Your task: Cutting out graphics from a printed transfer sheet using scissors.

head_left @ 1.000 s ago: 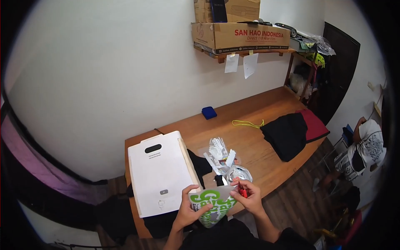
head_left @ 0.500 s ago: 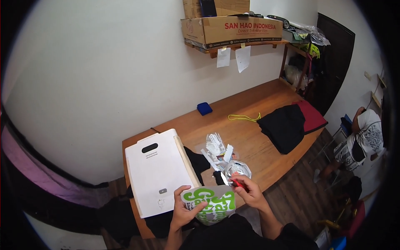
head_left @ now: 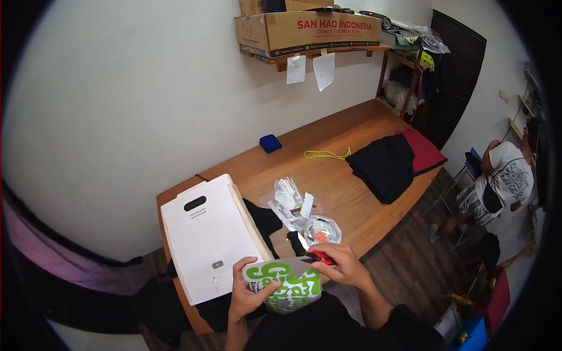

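I see both forearms rising from the lower edge toward the green-and-white packet (head_left: 287, 285), my one landmark. My left hand (head_left: 249, 292) clasps the packet's left edge, thumb laid across its front, fingers curled behind, wrist straight. My right hand (head_left: 345, 266) sits at the packet's upper right corner, fingers pinched around red-handled scissors (head_left: 319, 257), knuckles up, wrist bent slightly inward, dark sleeve at the elbow.

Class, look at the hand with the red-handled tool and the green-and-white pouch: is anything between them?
Nothing visible. The right hand holds the red-handled cutting tool right at the top edge of the green-and-white pouch, which the left hand grips. The clear plastic wrappers lie farther back on the wooden table.
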